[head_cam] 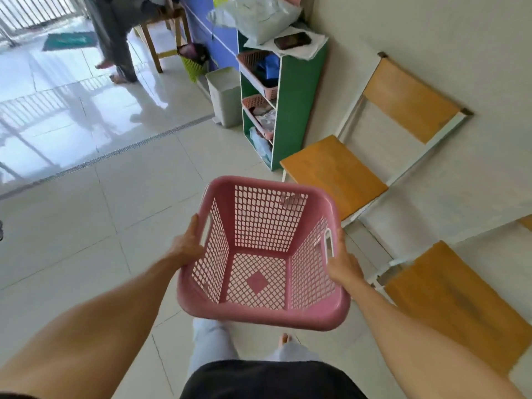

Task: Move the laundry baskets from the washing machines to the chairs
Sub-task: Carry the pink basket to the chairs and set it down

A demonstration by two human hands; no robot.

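An empty pink laundry basket (260,315) with perforated walls hangs in front of me above the tiled floor. My left hand (187,244) grips its left rim by the handle slot. My right hand (344,262) grips the right rim at the other handle. Just beyond the basket, to the right, stands a chair (331,171) with an orange wooden seat and back on a white frame, against the wall. A second orange chair seat (457,306) lies nearer, at the lower right. No washing machine shows in this view.
A green shelf unit (299,105) with pink trays stands left of the far chair, bags piled on top. A grey bin (224,96) and a yellow basket (193,67) sit beside it. Another person (115,38) stands near a wooden chair at the back.
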